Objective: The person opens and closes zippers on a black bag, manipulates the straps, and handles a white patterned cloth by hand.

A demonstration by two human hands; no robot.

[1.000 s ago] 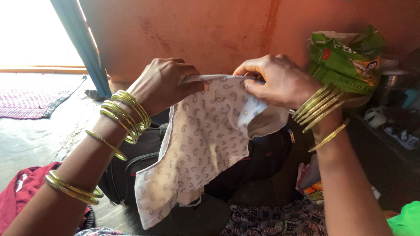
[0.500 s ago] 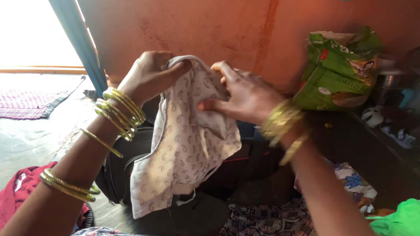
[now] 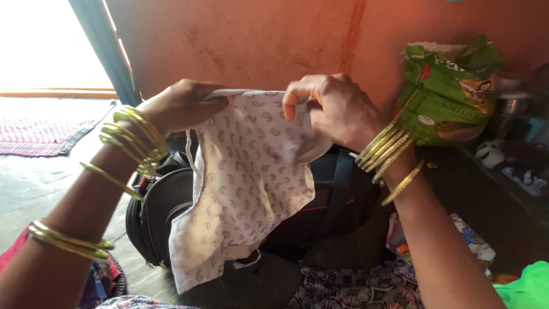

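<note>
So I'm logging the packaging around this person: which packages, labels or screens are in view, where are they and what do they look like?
Green plastic bag: upper right against the orange wall, beyond the right hand; crumpled, top folded over, green with white, red and brown printed patches.
Printed wrapper: low right, beside the right forearm; only a white and orange edge shows.
No screens or signs visible.

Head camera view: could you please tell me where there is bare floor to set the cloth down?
Bare floor lies left, between the woven mat and the black bag. Crowded: under the printed cloth, and right around the green packet.
</note>
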